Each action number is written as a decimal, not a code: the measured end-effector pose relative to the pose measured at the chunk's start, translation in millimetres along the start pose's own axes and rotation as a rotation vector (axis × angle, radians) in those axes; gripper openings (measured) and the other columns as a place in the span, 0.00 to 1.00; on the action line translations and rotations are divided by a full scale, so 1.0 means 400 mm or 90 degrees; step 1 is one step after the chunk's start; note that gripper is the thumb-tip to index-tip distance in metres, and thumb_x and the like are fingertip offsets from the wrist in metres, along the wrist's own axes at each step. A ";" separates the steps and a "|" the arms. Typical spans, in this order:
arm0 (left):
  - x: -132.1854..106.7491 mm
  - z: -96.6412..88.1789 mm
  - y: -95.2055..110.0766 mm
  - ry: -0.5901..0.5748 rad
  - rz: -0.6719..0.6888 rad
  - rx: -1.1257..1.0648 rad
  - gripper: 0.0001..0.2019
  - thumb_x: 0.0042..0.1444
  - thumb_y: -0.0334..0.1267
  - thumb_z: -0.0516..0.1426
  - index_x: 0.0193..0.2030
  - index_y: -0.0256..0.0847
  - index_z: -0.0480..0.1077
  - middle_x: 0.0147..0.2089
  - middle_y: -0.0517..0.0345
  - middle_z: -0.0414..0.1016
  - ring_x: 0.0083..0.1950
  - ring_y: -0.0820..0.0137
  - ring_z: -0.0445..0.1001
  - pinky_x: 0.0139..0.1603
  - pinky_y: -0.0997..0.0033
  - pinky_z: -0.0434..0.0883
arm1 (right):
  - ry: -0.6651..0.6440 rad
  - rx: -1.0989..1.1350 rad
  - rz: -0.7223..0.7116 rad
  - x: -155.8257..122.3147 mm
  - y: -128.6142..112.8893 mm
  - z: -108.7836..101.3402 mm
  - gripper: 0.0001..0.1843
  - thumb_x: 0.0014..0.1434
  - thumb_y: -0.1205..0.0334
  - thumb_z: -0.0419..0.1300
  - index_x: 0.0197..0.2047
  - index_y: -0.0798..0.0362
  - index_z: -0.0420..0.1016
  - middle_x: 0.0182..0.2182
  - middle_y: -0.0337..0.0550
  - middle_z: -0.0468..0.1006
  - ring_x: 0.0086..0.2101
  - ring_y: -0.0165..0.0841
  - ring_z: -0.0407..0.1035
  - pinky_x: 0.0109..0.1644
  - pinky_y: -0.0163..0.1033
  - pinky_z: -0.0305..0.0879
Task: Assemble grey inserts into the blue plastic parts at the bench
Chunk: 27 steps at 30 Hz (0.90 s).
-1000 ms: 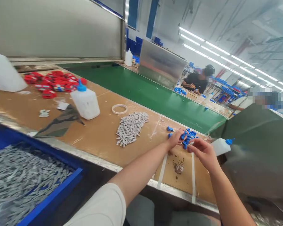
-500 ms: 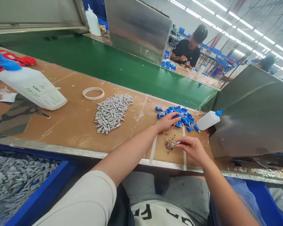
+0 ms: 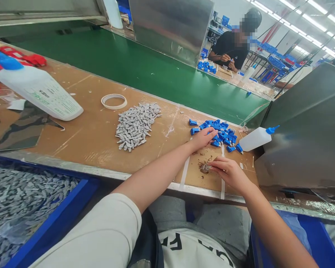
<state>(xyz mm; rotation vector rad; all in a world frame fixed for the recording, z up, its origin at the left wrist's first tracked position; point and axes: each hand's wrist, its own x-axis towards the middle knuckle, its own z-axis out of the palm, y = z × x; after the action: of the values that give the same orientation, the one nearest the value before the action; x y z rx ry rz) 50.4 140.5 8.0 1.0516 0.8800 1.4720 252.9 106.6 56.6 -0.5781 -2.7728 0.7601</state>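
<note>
My left hand (image 3: 203,138) reaches into a pile of small blue plastic parts (image 3: 222,133) on the brown worktop (image 3: 95,137), fingers curled on the nearest pieces; what they grip is hidden. My right hand (image 3: 228,172) is pinched at a small round glue-stained dish (image 3: 204,168) near the front edge, holding a tiny piece I cannot make out. A heap of small grey parts (image 3: 136,125) lies to the left of both hands.
A squeeze bottle with a blue tip (image 3: 256,138) lies right of the blue pile, against a metal housing (image 3: 304,130). A big white bottle (image 3: 37,90) and a tape ring (image 3: 114,101) sit left. A green conveyor belt (image 3: 145,70) runs behind; a person in black (image 3: 231,48) works across it. A blue bin of grey parts (image 3: 30,208) is below left.
The view swung down and right. My right hand left the blue pile and came down to the glue dish. My left hand stayed at the blue parts.
</note>
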 end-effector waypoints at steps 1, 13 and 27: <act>-0.001 0.002 0.001 0.013 0.002 0.016 0.18 0.62 0.53 0.63 0.32 0.40 0.69 0.23 0.64 0.60 0.21 0.75 0.57 0.23 0.76 0.58 | -0.006 -0.009 -0.005 -0.003 -0.002 -0.004 0.19 0.75 0.52 0.53 0.50 0.50 0.84 0.37 0.49 0.80 0.36 0.35 0.75 0.42 0.38 0.69; -0.014 0.008 -0.004 -0.007 -0.086 0.185 0.15 0.69 0.48 0.52 0.33 0.42 0.64 0.25 0.66 0.56 0.25 0.74 0.58 0.30 0.76 0.64 | 0.494 0.307 0.217 0.025 0.098 0.060 0.17 0.64 0.46 0.65 0.40 0.52 0.83 0.25 0.37 0.73 0.26 0.30 0.66 0.33 0.37 0.65; -0.009 0.005 -0.023 -0.010 -0.073 0.255 0.14 0.66 0.48 0.51 0.34 0.42 0.65 0.30 0.62 0.64 0.31 0.70 0.64 0.31 0.74 0.65 | 0.471 0.206 0.182 0.079 0.137 0.094 0.19 0.67 0.45 0.60 0.39 0.52 0.83 0.26 0.40 0.74 0.29 0.33 0.68 0.36 0.39 0.64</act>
<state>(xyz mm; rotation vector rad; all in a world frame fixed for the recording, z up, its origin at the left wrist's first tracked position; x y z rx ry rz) 55.5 138.4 -0.5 1.2773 1.2351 1.2166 230.6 146.5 -1.2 -0.9620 -1.8750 0.8141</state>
